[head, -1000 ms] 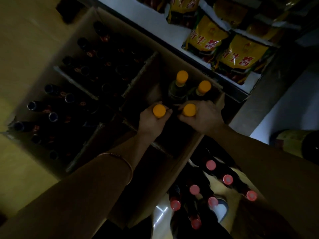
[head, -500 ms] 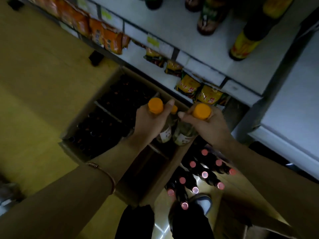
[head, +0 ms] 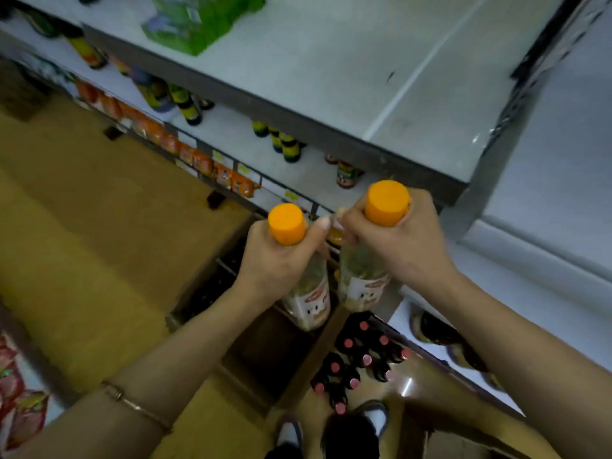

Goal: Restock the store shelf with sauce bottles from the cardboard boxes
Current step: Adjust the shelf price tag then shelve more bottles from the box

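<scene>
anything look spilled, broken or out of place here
Nothing stands out. The left hand and right hand each grip an upright, capped bottle, left bottle and right bottle. No spill shows on the floor or shelf.

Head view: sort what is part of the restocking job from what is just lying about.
Part of the job:
- left hand gripping an orange-capped bottle
- right hand gripping a second orange-capped bottle
- open cardboard box
- red-capped bottles below
- shelf

Just lying about:
- green packets
- orange packets
</scene>
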{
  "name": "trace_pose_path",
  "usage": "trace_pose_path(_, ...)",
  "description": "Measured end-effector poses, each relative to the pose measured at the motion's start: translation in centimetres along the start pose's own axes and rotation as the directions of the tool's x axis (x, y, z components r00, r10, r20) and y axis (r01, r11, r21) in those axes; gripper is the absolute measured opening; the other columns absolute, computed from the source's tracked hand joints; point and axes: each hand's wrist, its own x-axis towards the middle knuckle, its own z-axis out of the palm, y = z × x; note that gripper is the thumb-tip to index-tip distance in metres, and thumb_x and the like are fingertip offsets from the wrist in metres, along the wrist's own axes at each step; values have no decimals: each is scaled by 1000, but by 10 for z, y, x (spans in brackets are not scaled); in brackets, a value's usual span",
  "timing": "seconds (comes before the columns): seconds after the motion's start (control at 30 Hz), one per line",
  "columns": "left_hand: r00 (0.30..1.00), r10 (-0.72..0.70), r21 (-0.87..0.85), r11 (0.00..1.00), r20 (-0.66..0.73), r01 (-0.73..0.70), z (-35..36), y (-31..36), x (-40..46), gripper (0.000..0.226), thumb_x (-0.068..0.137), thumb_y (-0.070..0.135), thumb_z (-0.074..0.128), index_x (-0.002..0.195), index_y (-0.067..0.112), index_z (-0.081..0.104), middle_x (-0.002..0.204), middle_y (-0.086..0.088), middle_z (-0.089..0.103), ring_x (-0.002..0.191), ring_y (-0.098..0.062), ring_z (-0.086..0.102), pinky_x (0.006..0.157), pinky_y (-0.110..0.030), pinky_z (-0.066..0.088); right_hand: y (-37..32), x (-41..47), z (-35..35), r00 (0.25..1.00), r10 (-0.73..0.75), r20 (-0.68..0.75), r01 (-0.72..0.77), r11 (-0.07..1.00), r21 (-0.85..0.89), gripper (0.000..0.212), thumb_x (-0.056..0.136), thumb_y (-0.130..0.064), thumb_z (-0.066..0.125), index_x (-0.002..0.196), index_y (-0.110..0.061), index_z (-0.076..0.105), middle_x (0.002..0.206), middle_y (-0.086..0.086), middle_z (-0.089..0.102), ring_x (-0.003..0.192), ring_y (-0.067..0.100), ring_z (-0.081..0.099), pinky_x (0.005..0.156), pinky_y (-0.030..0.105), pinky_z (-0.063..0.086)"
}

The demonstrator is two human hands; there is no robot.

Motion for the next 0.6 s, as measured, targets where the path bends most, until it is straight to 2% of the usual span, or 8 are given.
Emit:
trace_pose_path(0.1,994,90,-31,996,63,-88,-2,50,1,35,86,23,64,52,28,65,57,-2,67,63,-22,69,67,-35,54,-47,-7,-22,994,-30,-101,32,999,21,46,79,-27,70,60,11,54,53,19,60,53,33,60,55,42,50)
trace_pose_path(0.17,982,141,-80,988,125,-131,-3,81,-2,32,81,29,64,49,30,64,56,-1,67,62,-26,69,69,-39,55,-76,-16,-39,985,-70,-158,76,997,32,40,84,-20,72,58,4,53,47,8,58,48,25,62,51,33,52)
trace_pose_path(0.27,958,216,-119,973,187,-196,-6,128,-11,30,78,29,66,48,28,62,55,-4,67,61,-25,69,69,-36,55,-119,-34,-60,975,-102,-199,103,995,-7,37,86,-13,70,54,-8,53,43,-2,55,45,16,62,50,24,50)
trace_pose_path(0.37,940,252,-164,962,230,-218,-9,177,-21,34,76,17,67,44,24,62,52,-5,65,58,-28,67,70,-42,57,-168,-57,-80,957,-154,-246,146,988,-54,38,86,-11,68,51,-16,54,42,-3,56,46,21,62,55,31,54)
trace_pose_path(0.43,921,273,-185,956,278,-228,-8,209,-29,33,75,15,66,43,21,62,52,-7,65,58,-30,66,71,-44,57,-200,-72,-93,937,-176,-303,157,984,-88,38,85,-8,67,50,-15,53,42,-3,56,45,20,62,57,32,55)
trace_pose_path(0.6,824,365,-212,930,433,-300,10,274,-59,31,74,16,66,44,21,62,52,-5,64,58,-29,65,78,-56,55,-269,-119,-126,888,-181,-423,161,983,-83,37,83,-1,65,50,-11,50,40,-1,52,42,20,58,56,35,51)
